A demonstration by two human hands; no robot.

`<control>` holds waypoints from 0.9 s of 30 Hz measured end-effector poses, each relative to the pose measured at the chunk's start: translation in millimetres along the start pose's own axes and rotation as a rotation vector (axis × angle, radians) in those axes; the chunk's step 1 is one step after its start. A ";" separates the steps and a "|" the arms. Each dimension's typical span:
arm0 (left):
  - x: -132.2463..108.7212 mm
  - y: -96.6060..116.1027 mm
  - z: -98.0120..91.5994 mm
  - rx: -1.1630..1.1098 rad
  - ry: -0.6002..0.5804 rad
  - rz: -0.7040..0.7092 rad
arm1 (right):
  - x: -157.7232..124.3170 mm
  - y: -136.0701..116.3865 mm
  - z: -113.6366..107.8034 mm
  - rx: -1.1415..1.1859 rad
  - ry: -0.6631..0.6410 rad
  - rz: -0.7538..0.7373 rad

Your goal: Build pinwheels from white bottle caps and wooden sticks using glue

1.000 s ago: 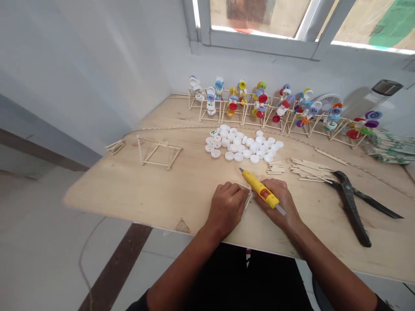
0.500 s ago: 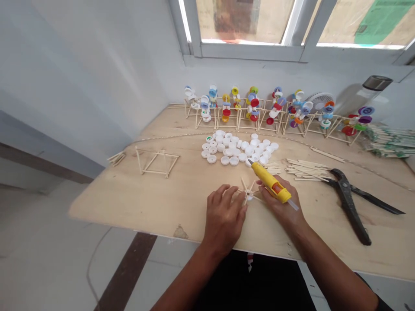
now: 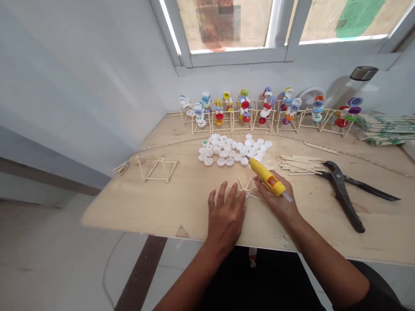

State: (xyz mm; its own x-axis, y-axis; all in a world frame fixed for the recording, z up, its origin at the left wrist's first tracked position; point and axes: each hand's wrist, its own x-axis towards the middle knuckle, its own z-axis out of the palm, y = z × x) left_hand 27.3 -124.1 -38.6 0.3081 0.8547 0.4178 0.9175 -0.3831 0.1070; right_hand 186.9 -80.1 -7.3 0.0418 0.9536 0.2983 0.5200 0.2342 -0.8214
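Note:
My left hand [image 3: 226,212] lies over the tabletop with its fingers spread. Its index fingertip presses near the centre of a star-shaped wheel of thin wooden sticks [image 3: 249,183], which has a white bottle cap [image 3: 247,195] at its middle. In my right hand [image 3: 282,206] is a yellow hot glue gun [image 3: 263,173], its nozzle pointing up and left towards the caps. The right thumb and fingertips are close to the wheel's right-hand sticks; whether they touch is unclear. Part of the wheel is hidden under my left fingers.
Loose white bottle caps [image 3: 224,153] lie beyond my hands. A stick frame [image 3: 157,177] stands left. At right are loose sticks [image 3: 301,165] and black-handled pliers [image 3: 345,196]. Several stick stands with coloured cap wheels [image 3: 245,105] line the wall, near a fan [image 3: 309,98] and a bottle [image 3: 352,88].
My left fingers have straightened and spread, and the index finger has come down onto the wheel's centre. The right hand keeps hold of the glue gun. The view has shifted slightly.

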 end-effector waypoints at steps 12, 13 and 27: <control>-2.5 -4.7 -8.4 -0.095 0.078 -0.063 | -2.0 10.2 -6.6 0.193 0.044 0.083; -3.2 -5.7 -10.0 -0.112 0.090 -0.074 | -2.9 9.6 -10.5 0.201 0.049 0.096; 1.6 -9.4 -12.2 -0.025 0.116 -0.089 | -48.2 11.4 -63.7 0.012 -0.080 0.208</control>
State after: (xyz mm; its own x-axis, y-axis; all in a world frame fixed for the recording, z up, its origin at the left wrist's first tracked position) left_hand 16.1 -123.4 -28.0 0.1936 0.8397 0.5074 0.9329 -0.3176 0.1697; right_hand 245.1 -135.5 -0.1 0.0788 0.9935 0.0825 0.4968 0.0326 -0.8672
